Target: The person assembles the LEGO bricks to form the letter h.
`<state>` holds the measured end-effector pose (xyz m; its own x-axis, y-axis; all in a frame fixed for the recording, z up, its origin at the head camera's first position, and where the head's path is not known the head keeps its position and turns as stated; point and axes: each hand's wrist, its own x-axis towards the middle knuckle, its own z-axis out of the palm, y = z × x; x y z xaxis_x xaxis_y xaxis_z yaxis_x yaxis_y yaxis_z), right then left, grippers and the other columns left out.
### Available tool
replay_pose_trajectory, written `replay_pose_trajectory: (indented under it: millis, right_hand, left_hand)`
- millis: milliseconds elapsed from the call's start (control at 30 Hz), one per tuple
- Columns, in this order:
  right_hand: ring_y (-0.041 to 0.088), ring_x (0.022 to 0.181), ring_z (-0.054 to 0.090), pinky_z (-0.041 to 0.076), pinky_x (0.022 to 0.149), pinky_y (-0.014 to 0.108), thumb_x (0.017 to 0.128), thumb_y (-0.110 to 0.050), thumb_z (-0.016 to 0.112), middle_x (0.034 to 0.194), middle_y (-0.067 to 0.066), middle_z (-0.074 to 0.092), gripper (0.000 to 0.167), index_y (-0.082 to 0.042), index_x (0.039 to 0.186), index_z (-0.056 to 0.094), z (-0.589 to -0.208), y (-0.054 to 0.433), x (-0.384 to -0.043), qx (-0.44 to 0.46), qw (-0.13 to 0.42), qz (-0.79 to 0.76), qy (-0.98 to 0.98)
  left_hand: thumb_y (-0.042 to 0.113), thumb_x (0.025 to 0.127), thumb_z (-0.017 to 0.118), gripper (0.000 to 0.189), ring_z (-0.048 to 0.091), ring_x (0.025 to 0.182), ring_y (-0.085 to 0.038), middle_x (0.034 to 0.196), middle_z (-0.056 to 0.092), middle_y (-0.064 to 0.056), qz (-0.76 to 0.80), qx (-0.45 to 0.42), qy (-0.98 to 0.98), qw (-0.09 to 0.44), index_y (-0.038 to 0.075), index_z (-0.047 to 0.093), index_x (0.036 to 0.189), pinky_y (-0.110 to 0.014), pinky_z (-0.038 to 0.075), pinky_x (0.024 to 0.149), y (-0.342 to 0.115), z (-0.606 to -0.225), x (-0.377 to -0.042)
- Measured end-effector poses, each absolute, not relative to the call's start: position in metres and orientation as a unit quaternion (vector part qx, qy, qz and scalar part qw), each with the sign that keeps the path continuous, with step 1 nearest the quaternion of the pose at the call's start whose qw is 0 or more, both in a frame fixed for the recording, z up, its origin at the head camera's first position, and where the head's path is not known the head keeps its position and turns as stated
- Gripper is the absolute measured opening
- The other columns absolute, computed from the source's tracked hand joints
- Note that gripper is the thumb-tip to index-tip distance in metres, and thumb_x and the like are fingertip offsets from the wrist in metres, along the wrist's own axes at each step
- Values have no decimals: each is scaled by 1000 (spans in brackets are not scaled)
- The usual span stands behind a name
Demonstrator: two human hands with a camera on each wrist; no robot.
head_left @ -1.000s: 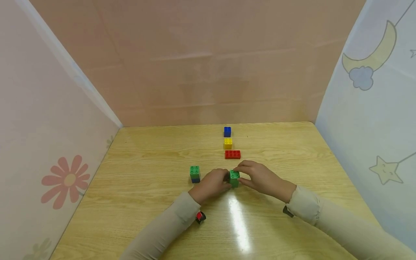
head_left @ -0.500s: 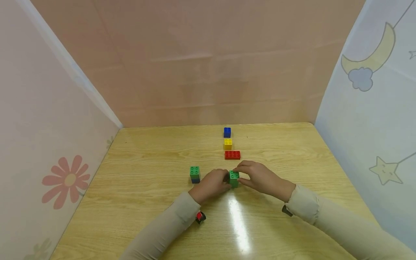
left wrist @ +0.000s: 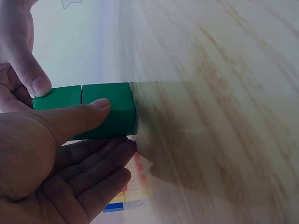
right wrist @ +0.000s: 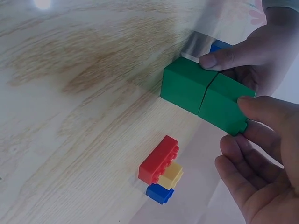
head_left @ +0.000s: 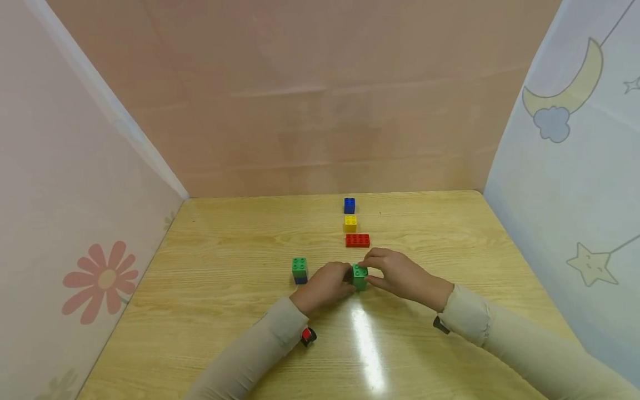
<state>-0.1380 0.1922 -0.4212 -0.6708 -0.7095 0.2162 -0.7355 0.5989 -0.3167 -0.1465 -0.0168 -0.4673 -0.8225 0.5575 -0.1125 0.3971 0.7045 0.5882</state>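
Green stack [head_left: 359,279]: it stands upright on the table [head_left: 225,233] between the two hands, one green block squarely on another, with a thin dark seam between them. Over the last second almost nothing has changed. Both hands and the stack hold the same places relative to the other blocks; only the head view as a whole has slid a little.

The left hand [head_left: 324,286], at 9 o'clock from the stack, grips it low: the thumb lies across the upper block [right wrist: 222,105] with its tip on the lower block [right wrist: 182,86], fingers behind. The right hand [head_left: 400,275], at 3 o'clock, pinches the upper block near its studs. Each grip is parted only by the block's width.

At 12 o'clock lie the red block [head_left: 357,240], then the yellow block [head_left: 350,224], then the blue block [head_left: 349,206]. At 9 o'clock, beyond the left hand, stands a green-and-blue stack [head_left: 299,269].

Such stillness suggests the two green blocks are being steadied or pressed together; whether they are fully locked I cannot tell.
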Motion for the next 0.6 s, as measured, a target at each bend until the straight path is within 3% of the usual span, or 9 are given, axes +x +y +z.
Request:
replay_pose_trajectory:
  millis: [600]
  right_hand:
    - [18,90,63,55,76,26,82,-16,80,102,2,62,30,-3,109,72,-412,187,-139,408,4,164,-898]
  left_hand:
    - [24,89,73,17,57,77,-5,88,64,5,282,258,912,147,12,66,98,-22,51,71,-17,-466,-147]
